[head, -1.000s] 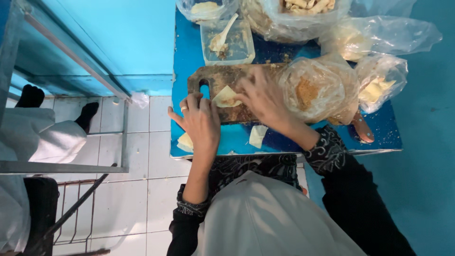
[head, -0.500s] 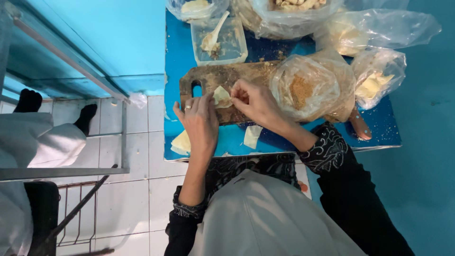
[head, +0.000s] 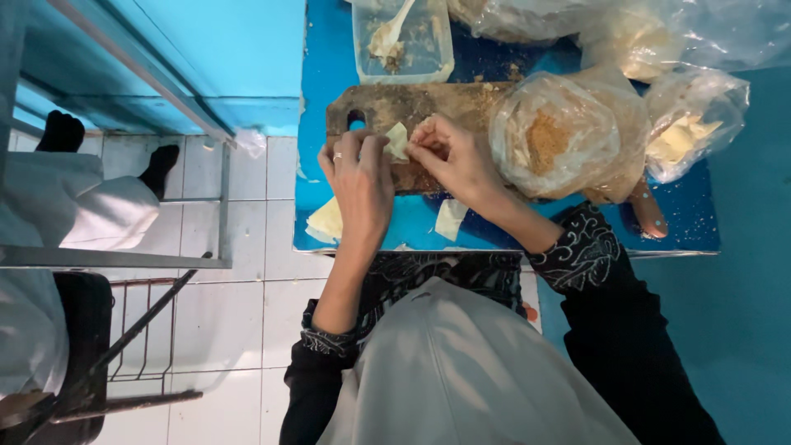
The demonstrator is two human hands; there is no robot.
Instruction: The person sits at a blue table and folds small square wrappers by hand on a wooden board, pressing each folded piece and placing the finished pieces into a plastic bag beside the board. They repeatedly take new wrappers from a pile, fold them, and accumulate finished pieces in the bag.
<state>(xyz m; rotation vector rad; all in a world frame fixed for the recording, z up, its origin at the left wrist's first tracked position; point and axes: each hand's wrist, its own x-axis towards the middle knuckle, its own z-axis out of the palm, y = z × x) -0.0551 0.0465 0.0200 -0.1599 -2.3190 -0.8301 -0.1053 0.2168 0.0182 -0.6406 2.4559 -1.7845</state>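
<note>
Left hand: palm down over near edge of cutting board; fingers curled, tips pinching left side of the wrapper. Ring on one finger.
Right hand: fingers bunched tight, pinching wrapper's right edge; thumb side faces left hand. Both hands meet at the wrapper, touching or nearly so.
Wrapper: small pale-yellow dough sheet, partly folded, held just above/on the board betw. both hands; whether filling inside, can't tell.
Board: brown wood, worn, w/ handle hole at left end; lies on blue table.
Spare wrappers: small stack at table's near-left edge, beside left wrist; one loose piece under right forearm.
Tub: clear plastic, just beyond board, pale spoon + scraps inside.
Bag w/ brown crumbs: clear plastic, open top, on board's right end, just right of right hand.
Other bags: further right and at the back, pale pieces inside.
Floor side: white tiles, metal rack frame at left; another person's dark-socked feet far left.
</note>
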